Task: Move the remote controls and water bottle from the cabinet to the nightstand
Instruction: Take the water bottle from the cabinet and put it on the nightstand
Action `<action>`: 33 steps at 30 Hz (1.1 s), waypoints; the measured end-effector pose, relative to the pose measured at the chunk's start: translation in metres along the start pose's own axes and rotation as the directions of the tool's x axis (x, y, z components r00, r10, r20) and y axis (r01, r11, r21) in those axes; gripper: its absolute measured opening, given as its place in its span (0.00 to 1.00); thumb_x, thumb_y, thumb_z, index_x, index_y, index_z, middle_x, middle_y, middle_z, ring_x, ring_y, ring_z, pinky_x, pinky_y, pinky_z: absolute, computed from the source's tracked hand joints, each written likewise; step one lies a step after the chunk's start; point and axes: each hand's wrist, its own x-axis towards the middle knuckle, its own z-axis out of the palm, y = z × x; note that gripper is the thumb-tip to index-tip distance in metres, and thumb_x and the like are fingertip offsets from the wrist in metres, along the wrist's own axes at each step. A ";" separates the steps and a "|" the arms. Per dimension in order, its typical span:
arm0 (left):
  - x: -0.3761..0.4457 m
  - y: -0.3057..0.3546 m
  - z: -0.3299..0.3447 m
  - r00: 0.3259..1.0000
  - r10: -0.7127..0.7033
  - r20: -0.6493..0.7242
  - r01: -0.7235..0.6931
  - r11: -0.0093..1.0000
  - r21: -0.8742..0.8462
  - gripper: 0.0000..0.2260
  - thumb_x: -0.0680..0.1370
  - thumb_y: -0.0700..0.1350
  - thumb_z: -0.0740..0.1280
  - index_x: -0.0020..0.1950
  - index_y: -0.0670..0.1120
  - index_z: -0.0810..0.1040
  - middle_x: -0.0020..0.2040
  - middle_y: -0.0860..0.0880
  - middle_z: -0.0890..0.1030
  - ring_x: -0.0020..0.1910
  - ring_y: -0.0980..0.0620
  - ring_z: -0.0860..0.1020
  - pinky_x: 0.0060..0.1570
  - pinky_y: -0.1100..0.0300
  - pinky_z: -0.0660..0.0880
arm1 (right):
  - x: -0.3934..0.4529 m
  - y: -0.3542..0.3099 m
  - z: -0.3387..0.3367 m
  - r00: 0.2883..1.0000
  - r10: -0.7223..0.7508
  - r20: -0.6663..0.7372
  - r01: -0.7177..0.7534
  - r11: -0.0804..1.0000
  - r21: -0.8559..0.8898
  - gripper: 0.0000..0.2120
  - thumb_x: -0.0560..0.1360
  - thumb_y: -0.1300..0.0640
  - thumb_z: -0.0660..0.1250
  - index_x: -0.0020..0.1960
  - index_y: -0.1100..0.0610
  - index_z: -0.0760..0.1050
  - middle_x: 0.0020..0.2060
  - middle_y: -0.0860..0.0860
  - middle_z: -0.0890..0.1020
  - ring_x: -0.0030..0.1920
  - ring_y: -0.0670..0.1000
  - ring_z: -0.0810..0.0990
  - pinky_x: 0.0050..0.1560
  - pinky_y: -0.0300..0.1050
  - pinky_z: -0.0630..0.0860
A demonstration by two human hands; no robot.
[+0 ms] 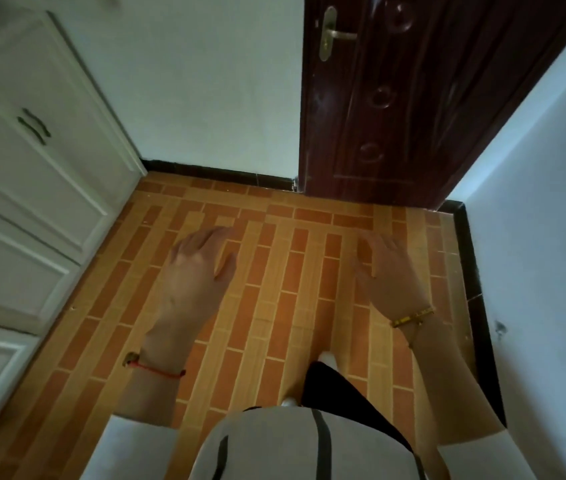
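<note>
My left hand [195, 268] and my right hand [387, 268] hover palm-down over the tiled floor, fingers apart and holding nothing. A red string bracelet circles my left wrist and a gold bracelet my right. A white cabinet [32, 188] with panelled doors and dark handles stands along the left side, its doors closed. No remote control, water bottle or nightstand appears in the view.
A dark red-brown door [413, 105] with a brass lever handle stands ahead on the right. White walls close in ahead and on the right, with a black skirting board [219, 173]. Orange and yellow brick-patterned floor tiles [292, 271] lie below me.
</note>
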 end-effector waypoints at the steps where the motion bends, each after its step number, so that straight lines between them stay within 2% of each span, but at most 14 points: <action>1: 0.007 -0.005 0.000 1.000 -0.030 -0.007 0.030 1.000 -0.006 0.18 0.79 0.45 0.66 0.69 0.46 0.75 0.65 0.46 0.78 0.65 0.43 0.76 0.62 0.40 0.74 | 0.015 -0.001 0.003 1.000 -0.018 0.017 0.017 1.000 0.018 0.22 0.78 0.51 0.61 0.71 0.53 0.64 0.67 0.51 0.71 0.69 0.53 0.64 0.68 0.49 0.63; 3: 0.022 -0.012 0.002 0.997 -0.070 -0.023 0.069 0.998 -0.009 0.18 0.79 0.45 0.66 0.69 0.47 0.74 0.66 0.47 0.78 0.65 0.44 0.76 0.62 0.40 0.74 | 0.048 -0.001 0.009 0.997 -0.071 0.037 0.069 0.997 0.036 0.22 0.78 0.52 0.61 0.71 0.53 0.65 0.66 0.52 0.71 0.69 0.54 0.64 0.68 0.49 0.63; 6: 0.056 -0.021 0.007 0.991 -0.117 -0.067 0.117 0.993 -0.001 0.17 0.79 0.43 0.67 0.68 0.47 0.75 0.64 0.47 0.78 0.61 0.43 0.78 0.59 0.41 0.76 | 0.104 -0.002 0.016 0.987 -0.149 0.066 0.145 0.988 0.061 0.22 0.78 0.53 0.63 0.70 0.54 0.65 0.67 0.54 0.71 0.69 0.56 0.65 0.69 0.55 0.65; 12: 0.136 -0.031 0.016 0.956 -0.227 -0.183 0.230 0.973 -0.007 0.18 0.79 0.45 0.67 0.69 0.46 0.75 0.65 0.47 0.78 0.64 0.44 0.76 0.61 0.41 0.74 | 0.230 -0.010 0.013 0.944 -0.312 0.105 0.307 0.950 0.060 0.23 0.77 0.52 0.63 0.71 0.55 0.65 0.65 0.53 0.73 0.67 0.52 0.66 0.64 0.45 0.65; 14: 0.162 -0.032 0.017 0.942 -0.259 -0.214 0.264 0.964 -0.004 0.18 0.79 0.46 0.66 0.69 0.47 0.74 0.65 0.48 0.78 0.65 0.45 0.76 0.62 0.41 0.74 | 0.271 -0.016 0.010 0.913 -0.392 0.110 0.387 0.920 0.066 0.23 0.77 0.52 0.64 0.70 0.57 0.67 0.63 0.54 0.75 0.66 0.52 0.68 0.63 0.45 0.68; 18: 0.204 -0.033 0.019 0.893 -0.354 -0.279 0.369 0.929 0.003 0.17 0.79 0.47 0.66 0.68 0.49 0.75 0.65 0.50 0.78 0.64 0.47 0.76 0.62 0.43 0.74 | 0.344 -0.035 0.011 0.849 -0.511 0.132 0.504 0.859 0.088 0.23 0.77 0.52 0.65 0.69 0.56 0.67 0.63 0.54 0.75 0.67 0.52 0.69 0.62 0.52 0.74; 21: 0.223 -0.037 0.019 0.847 -0.427 -0.315 0.450 0.893 0.000 0.17 0.79 0.45 0.67 0.68 0.47 0.75 0.65 0.47 0.79 0.64 0.44 0.76 0.62 0.41 0.74 | 0.385 -0.052 0.019 0.800 -0.571 0.182 0.560 0.821 0.112 0.22 0.77 0.51 0.63 0.70 0.55 0.66 0.64 0.53 0.74 0.68 0.51 0.67 0.64 0.53 0.73; 26: 0.247 -0.054 0.018 0.780 -0.512 -0.359 0.543 0.840 -0.018 0.17 0.79 0.45 0.67 0.68 0.48 0.75 0.64 0.48 0.79 0.64 0.44 0.77 0.61 0.41 0.74 | 0.438 -0.081 0.043 0.714 -0.658 0.240 0.644 0.751 0.143 0.23 0.77 0.48 0.60 0.70 0.54 0.66 0.65 0.51 0.74 0.68 0.50 0.67 0.64 0.48 0.73; 33: 0.299 -0.111 0.021 0.727 -0.564 -0.392 0.610 0.793 -0.010 0.17 0.79 0.45 0.67 0.67 0.47 0.76 0.63 0.48 0.79 0.64 0.45 0.77 0.63 0.42 0.73 | 0.516 -0.128 0.090 0.639 -0.717 0.280 0.687 0.695 0.211 0.23 0.78 0.49 0.61 0.70 0.55 0.66 0.65 0.52 0.74 0.68 0.51 0.67 0.66 0.50 0.71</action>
